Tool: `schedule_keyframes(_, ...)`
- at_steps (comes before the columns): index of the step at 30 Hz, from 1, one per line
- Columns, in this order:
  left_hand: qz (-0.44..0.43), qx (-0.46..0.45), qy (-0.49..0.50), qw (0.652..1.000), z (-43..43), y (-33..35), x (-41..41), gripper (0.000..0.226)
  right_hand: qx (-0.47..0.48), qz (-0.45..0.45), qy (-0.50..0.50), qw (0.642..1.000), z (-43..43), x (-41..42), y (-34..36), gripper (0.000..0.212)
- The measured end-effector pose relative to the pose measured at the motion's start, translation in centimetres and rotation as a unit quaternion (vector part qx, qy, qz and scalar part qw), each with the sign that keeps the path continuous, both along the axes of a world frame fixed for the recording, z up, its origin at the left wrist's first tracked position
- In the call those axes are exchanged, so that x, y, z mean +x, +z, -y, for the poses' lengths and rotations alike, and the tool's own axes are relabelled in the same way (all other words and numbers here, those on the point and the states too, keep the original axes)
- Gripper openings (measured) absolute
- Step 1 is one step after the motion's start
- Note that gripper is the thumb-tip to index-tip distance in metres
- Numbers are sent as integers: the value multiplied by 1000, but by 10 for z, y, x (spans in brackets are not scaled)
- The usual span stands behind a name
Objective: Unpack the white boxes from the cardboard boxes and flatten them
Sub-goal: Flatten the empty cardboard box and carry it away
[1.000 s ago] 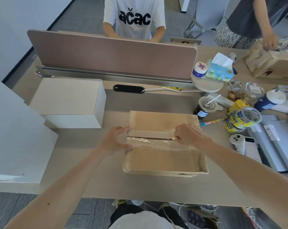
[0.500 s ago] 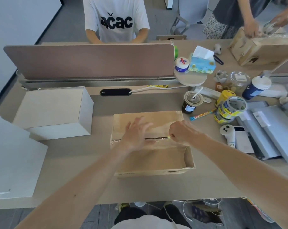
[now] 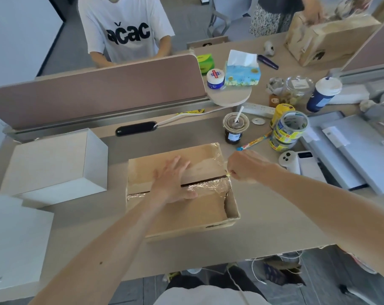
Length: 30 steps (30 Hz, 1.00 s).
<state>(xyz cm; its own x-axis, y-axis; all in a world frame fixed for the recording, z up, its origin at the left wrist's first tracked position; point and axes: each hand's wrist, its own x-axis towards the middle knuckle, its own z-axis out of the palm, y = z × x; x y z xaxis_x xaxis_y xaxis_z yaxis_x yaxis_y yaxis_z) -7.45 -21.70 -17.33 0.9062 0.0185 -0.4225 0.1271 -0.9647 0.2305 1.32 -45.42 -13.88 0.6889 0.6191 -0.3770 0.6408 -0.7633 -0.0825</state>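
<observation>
1. the cardboard box (image 3: 191,214) sits on the desk (image 3: 263,223) near its front edge, straight before the person. both top flaps are down, so what it holds cannot be seen.
2. a dark slit (image 3: 205,181) runs along the seam between the flaps, with crinkled clear tape (image 3: 208,187) along it. the left wrist and forearm hide the middle of the seam.
3. at the box's right end a gap beside the near flap shows only bare inner cardboard.
4. the left hand (image 3: 171,179) lies flat across the flaps, fingers straight and spread apart, thumb on the near flap.
5. the right hand (image 3: 246,166) is at the right end of the seam, fingers curled in tight and pinching a small yellow item (image 3: 228,173) that is too small to identify.
6. a closed white box (image 3: 50,164) stands on the desk left of the cardboard box, apart from it, its contents hidden. a second white box (image 3: 12,238) is cut off by the left edge.
7. behind the cardboard box, a lidded cup (image 3: 235,128) with a straw holds a dark drink. a tissue box (image 3: 241,73) has one tissue sticking up.
8. at the far right, another cardboard box (image 3: 327,38) is cut off by the top edge, with another person's hand at it.
</observation>
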Motion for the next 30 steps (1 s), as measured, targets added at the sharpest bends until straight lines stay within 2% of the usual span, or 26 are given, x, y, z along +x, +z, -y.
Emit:
schedule_keyframes(5,8,17,7,1000,4,3,0,114,54,2,2,999,11,1,-5,21)
schedule_keyframes(14,-18,42,21,999,8,8,6,117,81,9,14,997,33,4,-11,22)
schedule_keyframes(18,-24,54,27,998,11,17,18,96,126,-21,-89,988,47,1,-16,18)
schedule_keyframes(21,-21,59,15,998,20,20,26,94,207,-74,-216,951,54,-4,-21,17)
schedule_keyframes(24,-36,78,1,996,35,15,34,107,312,-175,-334,872,51,-18,-26,17)
schedule_keyframes(27,-46,87,22,995,48,11,37,105,374,-243,-392,805,46,-31,-33,22)
schedule_keyframes(30,-29,101,19,994,52,11,37,102,395,-224,-416,788,43,-35,-47,20)
